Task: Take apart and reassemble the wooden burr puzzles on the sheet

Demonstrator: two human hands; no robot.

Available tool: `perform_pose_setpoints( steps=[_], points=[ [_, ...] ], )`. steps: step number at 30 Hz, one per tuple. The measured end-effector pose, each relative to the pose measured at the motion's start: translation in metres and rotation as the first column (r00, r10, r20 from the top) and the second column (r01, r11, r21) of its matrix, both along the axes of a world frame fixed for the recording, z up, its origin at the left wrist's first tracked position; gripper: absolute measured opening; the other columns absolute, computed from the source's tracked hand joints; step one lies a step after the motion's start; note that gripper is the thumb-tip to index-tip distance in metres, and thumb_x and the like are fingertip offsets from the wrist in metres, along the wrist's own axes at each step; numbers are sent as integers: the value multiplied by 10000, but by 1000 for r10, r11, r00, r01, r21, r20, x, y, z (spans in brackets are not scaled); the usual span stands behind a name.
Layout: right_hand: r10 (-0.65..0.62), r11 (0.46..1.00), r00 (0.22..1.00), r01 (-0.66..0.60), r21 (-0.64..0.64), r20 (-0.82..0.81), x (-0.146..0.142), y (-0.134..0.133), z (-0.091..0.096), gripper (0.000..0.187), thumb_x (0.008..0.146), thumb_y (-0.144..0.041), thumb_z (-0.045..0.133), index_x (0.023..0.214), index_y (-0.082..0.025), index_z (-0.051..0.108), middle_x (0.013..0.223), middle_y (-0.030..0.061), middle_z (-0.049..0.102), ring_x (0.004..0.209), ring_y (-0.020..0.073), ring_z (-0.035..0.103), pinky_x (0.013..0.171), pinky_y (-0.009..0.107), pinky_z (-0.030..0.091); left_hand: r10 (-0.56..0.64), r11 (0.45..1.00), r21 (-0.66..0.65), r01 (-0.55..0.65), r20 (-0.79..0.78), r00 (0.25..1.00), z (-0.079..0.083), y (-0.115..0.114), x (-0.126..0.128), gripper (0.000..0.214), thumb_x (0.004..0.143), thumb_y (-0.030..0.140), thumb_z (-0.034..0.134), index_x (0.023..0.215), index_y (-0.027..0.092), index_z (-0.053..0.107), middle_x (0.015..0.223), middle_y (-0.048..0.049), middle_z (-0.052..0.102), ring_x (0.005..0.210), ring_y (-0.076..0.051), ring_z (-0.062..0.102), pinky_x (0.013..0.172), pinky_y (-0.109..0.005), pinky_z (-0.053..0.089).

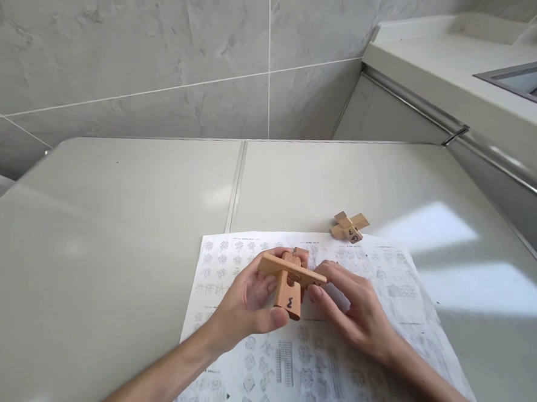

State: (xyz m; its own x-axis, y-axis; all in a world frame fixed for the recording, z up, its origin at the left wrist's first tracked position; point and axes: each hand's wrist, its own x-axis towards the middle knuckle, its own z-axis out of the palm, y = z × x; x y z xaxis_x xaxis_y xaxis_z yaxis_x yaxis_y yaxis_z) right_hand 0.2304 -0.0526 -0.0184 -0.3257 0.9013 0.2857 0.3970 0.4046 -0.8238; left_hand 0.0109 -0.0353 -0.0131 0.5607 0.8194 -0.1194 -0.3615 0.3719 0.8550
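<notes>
Several interlocked wooden puzzle pieces (286, 297) are held up over a printed sheet, with one flat slat lying across the others and dark marks inked on the wood. My left hand (248, 300) is closed around them, its thumb at the near end and its fingers behind. On the other side, my right hand (353, 309) pinches the right end of the crossing slat (309, 276) between thumb and fingers. Beyond the hands, another wooden puzzle assembly (349, 226), cross-shaped and marked with ink, rests at the sheet's far edge.
The printed instruction sheet (238, 320) with many small diagrams lies under my hands on a pale table (111, 246). A seam crosses the table left of the sheet. Behind stands a grey tiled wall (169, 43); at the right is a white counter (441, 60) with a metal-framed opening.
</notes>
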Motion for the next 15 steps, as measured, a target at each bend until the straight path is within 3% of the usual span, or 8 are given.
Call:
perform_pose_setpoints(
  steps=[9,15],
  points=[
    [-81,996,997,81,36,8,0,0,-1,240,1054,-236,545,815,-222,558,696,-5,554,609,160,505,555,293,392,17,999,-27,-19,-70,997,0,-3,0,818,733,528,969,1413,239,617,1552,-183,547,1479,-441,489,1269,-618,323],
    [-137,988,990,135,73,29,2,3,-3,280,1046,-231,561,775,-230,489,672,-17,526,600,156,474,561,289,371,-15,998,66,19,-58,998,-1,-1,0,881,712,564,970,1451,246,613,1562,-170,539,1505,-440,439,1264,-591,317]
  ],
)
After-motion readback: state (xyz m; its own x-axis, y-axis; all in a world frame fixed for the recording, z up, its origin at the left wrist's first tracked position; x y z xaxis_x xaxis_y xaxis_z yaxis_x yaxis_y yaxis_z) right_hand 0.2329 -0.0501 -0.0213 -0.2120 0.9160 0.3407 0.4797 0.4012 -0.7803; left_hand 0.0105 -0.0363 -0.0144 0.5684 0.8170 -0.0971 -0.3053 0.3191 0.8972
